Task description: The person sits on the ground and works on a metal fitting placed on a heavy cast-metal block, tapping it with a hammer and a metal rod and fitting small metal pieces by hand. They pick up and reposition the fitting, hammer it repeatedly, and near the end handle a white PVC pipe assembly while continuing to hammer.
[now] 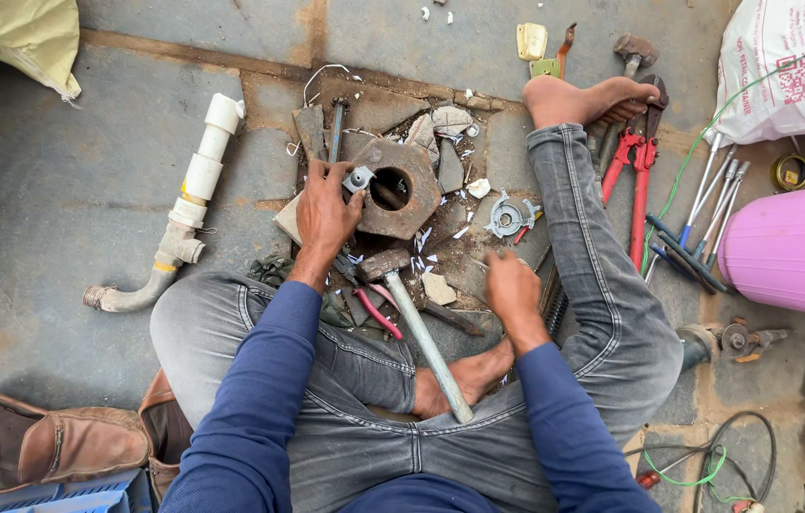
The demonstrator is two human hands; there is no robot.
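Note:
I sit cross-legged on a stone floor. My left hand (326, 211) grips a small grey metal fitting (359, 179) and holds it on the rim of a rusty hexagonal iron block (412, 201) with a round hole. My right hand (511, 285) hovers low over the debris with its fingers curled; I cannot tell whether it holds anything. A hammer (421, 328) with a metal handle lies between my hands, head toward the block, handle across my foot. A round grey metal part (507, 217) lies just beyond my right hand among white shards.
A white pipe assembly with an elbow (184, 204) lies to the left. Red bolt cutters (638, 171), another hammer (632, 49), several metal rods (711, 204) and a pink container (792, 249) are at the right. A brown leather bag (51, 442) sits lower left.

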